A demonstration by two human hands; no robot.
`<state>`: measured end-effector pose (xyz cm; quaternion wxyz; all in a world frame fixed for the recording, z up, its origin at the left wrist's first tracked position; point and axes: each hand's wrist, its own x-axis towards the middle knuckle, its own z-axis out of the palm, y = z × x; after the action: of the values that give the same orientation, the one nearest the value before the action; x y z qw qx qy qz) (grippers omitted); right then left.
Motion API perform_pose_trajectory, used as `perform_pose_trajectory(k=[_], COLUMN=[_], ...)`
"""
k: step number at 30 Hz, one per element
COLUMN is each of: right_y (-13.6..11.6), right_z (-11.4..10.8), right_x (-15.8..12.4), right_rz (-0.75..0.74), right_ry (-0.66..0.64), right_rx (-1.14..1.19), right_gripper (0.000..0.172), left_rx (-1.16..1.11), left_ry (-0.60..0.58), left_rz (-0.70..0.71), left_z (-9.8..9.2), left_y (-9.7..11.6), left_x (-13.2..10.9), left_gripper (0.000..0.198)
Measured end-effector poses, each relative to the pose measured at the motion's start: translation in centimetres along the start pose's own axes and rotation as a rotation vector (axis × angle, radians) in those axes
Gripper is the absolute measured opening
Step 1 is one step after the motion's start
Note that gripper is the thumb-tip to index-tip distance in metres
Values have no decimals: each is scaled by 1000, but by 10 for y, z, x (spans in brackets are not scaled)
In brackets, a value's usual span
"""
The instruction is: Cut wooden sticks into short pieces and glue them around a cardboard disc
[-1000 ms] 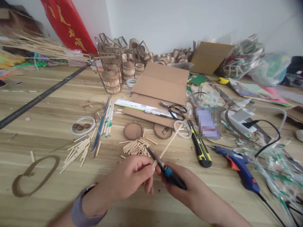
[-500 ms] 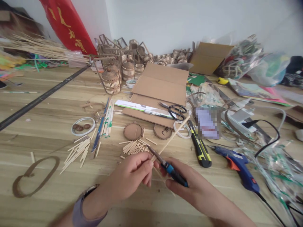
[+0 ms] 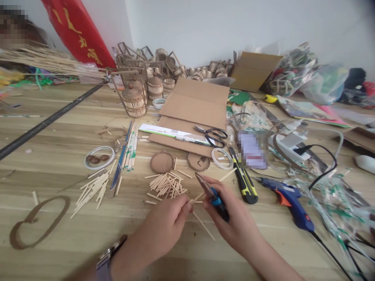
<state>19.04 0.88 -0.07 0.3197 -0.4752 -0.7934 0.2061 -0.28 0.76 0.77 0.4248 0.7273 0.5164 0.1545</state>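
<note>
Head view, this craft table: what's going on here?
A person works at a cluttered wooden table. The left hand pinches a thin wooden stick at its fingertips, while the right hand grips a blue-handled cutter, its tip pointing away beside the stick. Just beyond the hands lies a pile of short cut sticks, with two cardboard discs behind it. A utility knife and a glue gun lie to the right.

Pale matt wooden stick [image 3: 227, 175]; cutters [image 3: 215, 200] with metal blades, glossy plastic grips.
</note>
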Motion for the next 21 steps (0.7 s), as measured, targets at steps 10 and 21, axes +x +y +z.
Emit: perform_pose_trajectory(k=[10, 21], right_y=[4, -1], right_z=[18, 26], right_x=[-5, -4], right_rz=[4, 33], right_ry=[2, 10], right_rx=[-372, -475], right_gripper=[11, 8], left_rx=[505, 711], left_ry=[42, 8], left_rz=[2, -30], left_z=[15, 16], left_y=[5, 19], left_x=[-2, -5], left_gripper=[27, 33])
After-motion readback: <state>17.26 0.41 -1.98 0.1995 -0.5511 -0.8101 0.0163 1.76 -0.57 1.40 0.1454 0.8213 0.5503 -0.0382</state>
